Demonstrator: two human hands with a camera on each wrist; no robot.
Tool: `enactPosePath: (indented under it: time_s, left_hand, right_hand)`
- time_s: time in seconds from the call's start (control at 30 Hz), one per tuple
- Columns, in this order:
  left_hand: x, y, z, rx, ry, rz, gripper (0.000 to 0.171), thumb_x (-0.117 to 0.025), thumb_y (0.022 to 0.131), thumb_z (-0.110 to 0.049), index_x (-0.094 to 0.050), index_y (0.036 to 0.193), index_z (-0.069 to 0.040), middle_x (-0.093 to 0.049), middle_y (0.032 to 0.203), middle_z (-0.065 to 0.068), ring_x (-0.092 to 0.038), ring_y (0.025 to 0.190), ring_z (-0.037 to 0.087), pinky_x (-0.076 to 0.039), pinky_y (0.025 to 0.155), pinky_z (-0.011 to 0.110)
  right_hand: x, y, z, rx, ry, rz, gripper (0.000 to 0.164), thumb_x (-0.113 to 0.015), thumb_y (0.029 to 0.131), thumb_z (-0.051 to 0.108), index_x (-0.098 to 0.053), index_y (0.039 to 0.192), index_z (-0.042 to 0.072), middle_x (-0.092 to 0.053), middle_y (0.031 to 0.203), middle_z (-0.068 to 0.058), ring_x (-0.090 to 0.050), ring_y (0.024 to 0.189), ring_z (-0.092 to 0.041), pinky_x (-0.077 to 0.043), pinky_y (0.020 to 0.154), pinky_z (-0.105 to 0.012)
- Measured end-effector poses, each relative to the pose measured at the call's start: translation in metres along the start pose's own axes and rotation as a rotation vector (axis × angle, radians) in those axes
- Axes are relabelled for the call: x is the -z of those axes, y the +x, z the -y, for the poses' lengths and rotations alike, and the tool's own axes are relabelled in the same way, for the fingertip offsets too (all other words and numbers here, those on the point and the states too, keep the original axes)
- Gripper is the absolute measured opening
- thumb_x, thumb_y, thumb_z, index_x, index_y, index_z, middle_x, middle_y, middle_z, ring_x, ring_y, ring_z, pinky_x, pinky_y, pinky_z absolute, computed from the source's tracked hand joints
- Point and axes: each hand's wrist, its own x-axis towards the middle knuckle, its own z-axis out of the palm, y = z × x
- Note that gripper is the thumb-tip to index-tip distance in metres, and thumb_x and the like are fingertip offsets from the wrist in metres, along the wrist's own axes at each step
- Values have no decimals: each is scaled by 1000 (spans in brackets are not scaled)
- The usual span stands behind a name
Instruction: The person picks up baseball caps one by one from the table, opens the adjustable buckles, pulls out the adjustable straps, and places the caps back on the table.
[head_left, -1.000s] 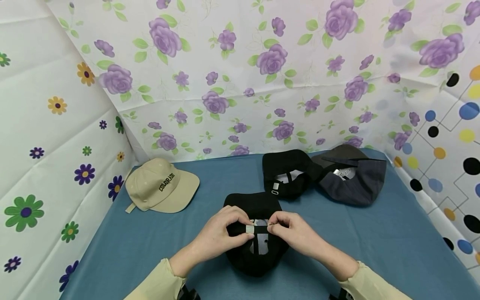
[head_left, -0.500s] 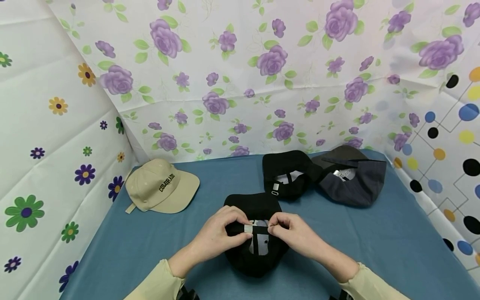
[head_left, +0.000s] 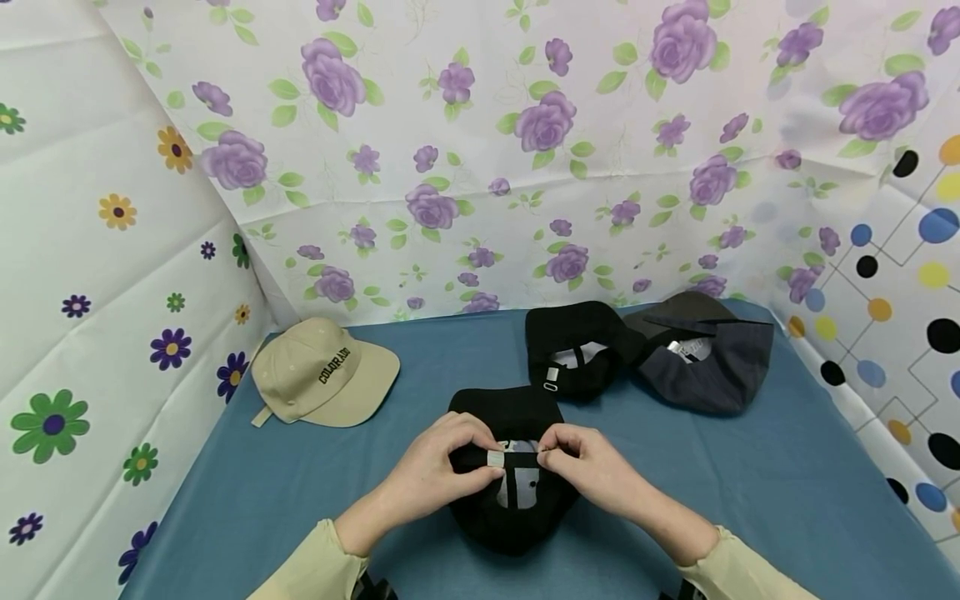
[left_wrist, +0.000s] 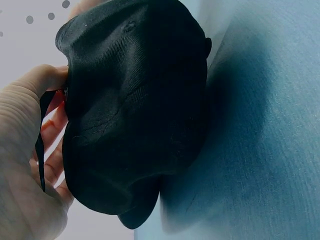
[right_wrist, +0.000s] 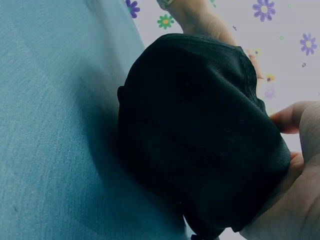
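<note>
A black cap [head_left: 510,533] lies near the front middle of the table, its back opening and pale lining turned up. Across that opening runs a black strap [head_left: 520,459] with a silver buckle [head_left: 496,458]. At the buckle's end, my left hand [head_left: 437,462] pinches the strap between thumb and fingers. My right hand [head_left: 592,467] pinches it at the opposite side of the opening. Both wrist views show mostly the dark crown, and in the left wrist view a loose strap end [left_wrist: 41,145] hangs by the palm. The right fingertips' exact hold is partly hidden.
A beige cap [head_left: 300,375] lettered COLORADO sits at the back left. Toward the back right, another black cap [head_left: 551,333] touches a dark grey cap [head_left: 705,375]. Blue cloth [head_left: 315,500] covers the table, with patterned sheets [head_left: 480,150] hanging behind and at both sides.
The silver buckle and left fingertips have shifted very slightly left along the strap's line. Both hands keep their pinch, and the other caps stay put.
</note>
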Motion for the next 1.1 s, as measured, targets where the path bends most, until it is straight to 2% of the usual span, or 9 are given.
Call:
enactPosePath:
  time_s: [0.23,0.4,0.57,0.93,1.1]
  left_hand:
    - [0,0,0,10,8,-7,16,-80,92,-34,-70,104,-36,-62,109,-21,-55,104,6,-50,90,33]
    - [0,0,1,11,3,-1,15,-79,93,-35,-70,104,-37,-62,110,-21,-55,104,6,-50,90,33]
    - [1,-1,0,26,-15,1,15,-79,92,-35,-70,105,-36,-63,111,-20,-55,105,7,-49,92,34]
    - [3,-2,0,41,-19,5,14,-79,93,-36,-72,105,-32,-63,110,-21,-55,106,5,-48,95,34]
    - [3,-3,1,47,-17,0,15,-79,92,-37,-70,104,-37,-63,110,-22,-55,106,5,-48,95,33]
  right_hand:
    - [2,-1,0,1,15,18,12,-59,100,15,-70,94,15,-50,75,0,-45,68,-14,-38,61,-28]
    - [3,-2,-2,3,3,3,13,-58,100,15,-70,96,13,-58,83,-1,-51,75,-17,-41,66,-30]
    - [4,-1,-3,-4,-1,-29,13,-58,100,15,-70,94,16,-63,91,-2,-54,80,-20,-43,70,-31]
    - [6,-3,-5,3,9,-4,14,-57,99,13,-69,97,9,-62,91,-3,-54,80,-20,-43,70,-31]
    - [7,-3,-4,9,12,9,13,-57,99,12,-69,94,14,-61,90,-3,-53,79,-19,-43,69,-31]
